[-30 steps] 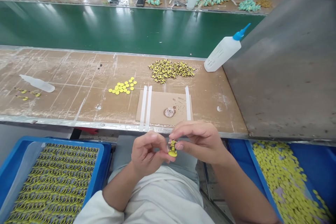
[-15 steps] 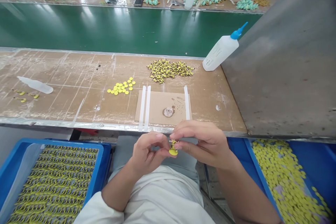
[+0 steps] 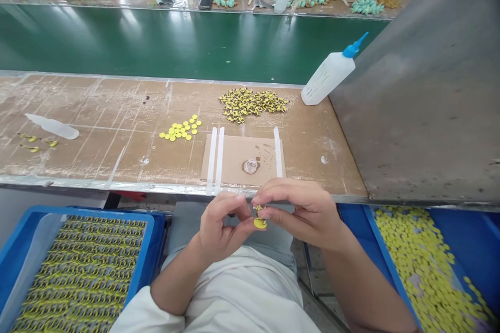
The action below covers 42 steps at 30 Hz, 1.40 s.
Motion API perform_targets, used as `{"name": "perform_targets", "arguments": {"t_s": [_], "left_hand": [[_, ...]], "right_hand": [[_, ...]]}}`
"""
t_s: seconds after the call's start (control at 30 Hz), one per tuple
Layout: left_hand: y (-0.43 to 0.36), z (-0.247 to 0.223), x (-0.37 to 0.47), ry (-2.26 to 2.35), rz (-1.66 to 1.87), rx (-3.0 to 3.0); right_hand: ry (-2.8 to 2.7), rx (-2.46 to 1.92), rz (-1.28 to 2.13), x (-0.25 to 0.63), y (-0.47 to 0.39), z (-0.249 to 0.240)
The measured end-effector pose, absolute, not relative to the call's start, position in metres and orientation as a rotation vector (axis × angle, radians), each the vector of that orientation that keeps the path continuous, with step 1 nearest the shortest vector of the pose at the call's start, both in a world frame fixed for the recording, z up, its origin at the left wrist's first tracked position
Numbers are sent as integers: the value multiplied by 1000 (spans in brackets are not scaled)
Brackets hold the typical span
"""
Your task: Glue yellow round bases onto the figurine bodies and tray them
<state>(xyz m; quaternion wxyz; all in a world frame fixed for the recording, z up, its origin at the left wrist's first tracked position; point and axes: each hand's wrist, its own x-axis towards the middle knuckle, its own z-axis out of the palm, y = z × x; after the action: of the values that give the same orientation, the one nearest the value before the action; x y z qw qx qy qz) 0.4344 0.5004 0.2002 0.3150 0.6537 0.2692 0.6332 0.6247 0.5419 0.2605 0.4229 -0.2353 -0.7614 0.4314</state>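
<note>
In front of my lap, my left hand [image 3: 224,226] pinches a round yellow disc [image 3: 260,223] at its edge. My right hand [image 3: 302,210] has its thumb and forefinger closed on a small yellow-and-dark figure [image 3: 258,210], which stands on or just above the disc. Fingers cover much of the figure, so its shape is unclear. Beyond the hands, a cardboard pad [image 3: 234,166] taped with white strips bears a whitish round blob of glue-like stuff [image 3: 250,166]. A pile of similar small yellow-and-dark pieces [image 3: 252,104] lies behind it, with loose yellow discs [image 3: 182,129] to the left.
A white bottle with a blue nozzle [image 3: 328,78] leans by a metal panel [image 3: 425,88]. Blue trays hold rows of yellow-and-dark pieces [image 3: 86,265] at left and yellow discs [image 3: 422,265] at right. Several people sit across the green belt [image 3: 175,41].
My left fingers have shifted slightly, and the disc has moved a little right and up under the figure. My right hand stays nearly in place.
</note>
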Motion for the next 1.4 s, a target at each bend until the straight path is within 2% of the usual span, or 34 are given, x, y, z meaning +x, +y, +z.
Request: {"name": "perform_targets", "arguments": {"t_s": [0.13,0.4,0.83,1.2,1.4], "left_hand": [[499,206,434,761,1734,1812],[499,210,438,678,1643,1788],[491,204,442,604,1603,1598],[500,203,434,756,1742,1805],[502,202,433,689,1686,1763]], "right_hand": [[-1962,-658,979,627,541,262],[-2020,-672,886,629,539,265],[-1987,-659,1002,628,540,263],[-1936,-628,1042,629,540,259],[-1928,-607,1042,630,540,259]]}}
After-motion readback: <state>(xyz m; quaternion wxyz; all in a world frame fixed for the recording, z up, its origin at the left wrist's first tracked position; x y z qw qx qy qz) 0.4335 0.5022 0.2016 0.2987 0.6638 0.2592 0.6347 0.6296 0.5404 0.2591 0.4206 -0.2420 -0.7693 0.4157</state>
